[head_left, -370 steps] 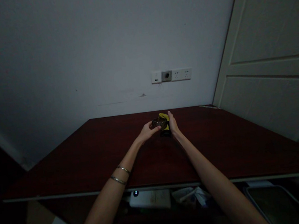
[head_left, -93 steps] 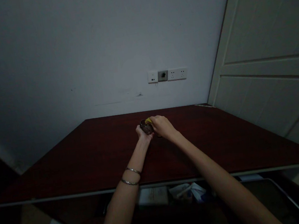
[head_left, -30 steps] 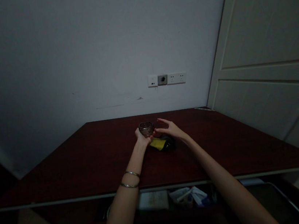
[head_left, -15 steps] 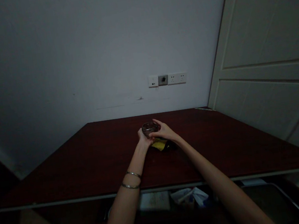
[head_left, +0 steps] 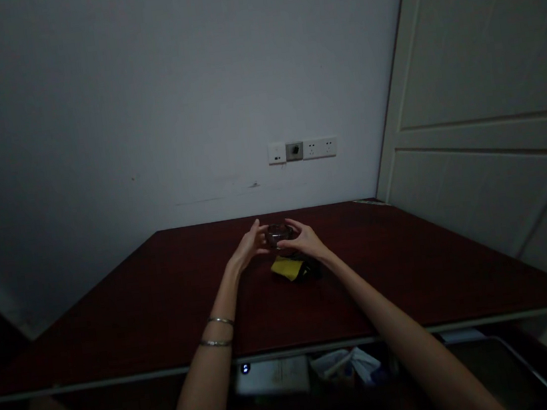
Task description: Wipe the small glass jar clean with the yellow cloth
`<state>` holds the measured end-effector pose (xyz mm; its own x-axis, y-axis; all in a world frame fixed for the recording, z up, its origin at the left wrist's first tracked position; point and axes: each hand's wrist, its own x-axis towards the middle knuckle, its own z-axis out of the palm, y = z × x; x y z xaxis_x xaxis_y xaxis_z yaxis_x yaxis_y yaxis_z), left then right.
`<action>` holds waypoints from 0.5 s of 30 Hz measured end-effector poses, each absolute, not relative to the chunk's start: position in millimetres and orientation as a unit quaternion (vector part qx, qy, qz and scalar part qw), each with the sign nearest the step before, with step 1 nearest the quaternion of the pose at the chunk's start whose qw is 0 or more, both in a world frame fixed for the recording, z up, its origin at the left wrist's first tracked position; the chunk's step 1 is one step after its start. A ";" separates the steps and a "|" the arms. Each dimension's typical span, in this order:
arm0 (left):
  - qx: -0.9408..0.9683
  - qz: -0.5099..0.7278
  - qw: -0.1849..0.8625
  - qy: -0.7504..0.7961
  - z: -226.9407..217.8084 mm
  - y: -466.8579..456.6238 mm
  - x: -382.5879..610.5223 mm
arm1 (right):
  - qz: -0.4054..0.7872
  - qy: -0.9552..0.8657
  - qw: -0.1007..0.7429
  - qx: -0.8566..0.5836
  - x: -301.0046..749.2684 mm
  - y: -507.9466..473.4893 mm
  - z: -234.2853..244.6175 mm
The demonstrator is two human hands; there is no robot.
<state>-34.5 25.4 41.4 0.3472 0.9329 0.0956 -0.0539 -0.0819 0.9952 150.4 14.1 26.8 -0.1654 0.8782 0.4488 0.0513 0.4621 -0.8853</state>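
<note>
A small round glass bowl (head_left: 279, 234), dark and see-through, is between my hands over the middle of the table. My right hand (head_left: 306, 240) grips its right side, thumb at the near side and fingers at the far rim. At the bowl's left edge, my left hand (head_left: 248, 245) has its fingers apart, with the fingertips close to or touching the glass. Just in front of the bowl lies a crumpled yellow and black cloth (head_left: 288, 268) on the tabletop. Whether the bowl rests on the table or is slightly raised, I cannot tell.
The dark red table (head_left: 156, 308) reaches back to a pale wall with a row of sockets (head_left: 319, 148). A panelled door (head_left: 482, 184) stands on the right. Under the front edge, a shelf holds a whitish box (head_left: 272, 376) and crumpled packaging (head_left: 362, 363).
My left hand has come away from under the bowl to its left side, fingers spreading. The bowl, in my right hand, is now apart from the cloth, which shows more fully. The view shifted slightly.
</note>
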 end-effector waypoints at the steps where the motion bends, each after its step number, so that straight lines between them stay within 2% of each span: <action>1: 0.637 0.428 0.526 0.367 45.6 26.3 -40.5 | 0.383 -0.660 0.541 -0.353 152.6 11.8 29.8; 4: 0.743 0.386 0.407 0.364 54.3 28.0 -51.9 | 0.389 -0.659 0.537 -0.356 157.7 5.2 37.6; 6: 0.774 0.370 0.363 0.363 56.1 28.1 -52.4 | 0.390 -0.660 0.533 -0.357 159.8 3.4 39.6; 15: 0.815 0.313 0.404 0.274 60.0 21.8 -32.7 | 0.391 -0.686 0.520 -0.326 170.1 12.7 27.7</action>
<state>-32.7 21.8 60.0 0.6538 0.6991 0.2895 0.1933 -0.5243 0.8293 170.1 12.7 27.7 -0.2473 0.8534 0.4589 0.0411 0.4824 -0.8750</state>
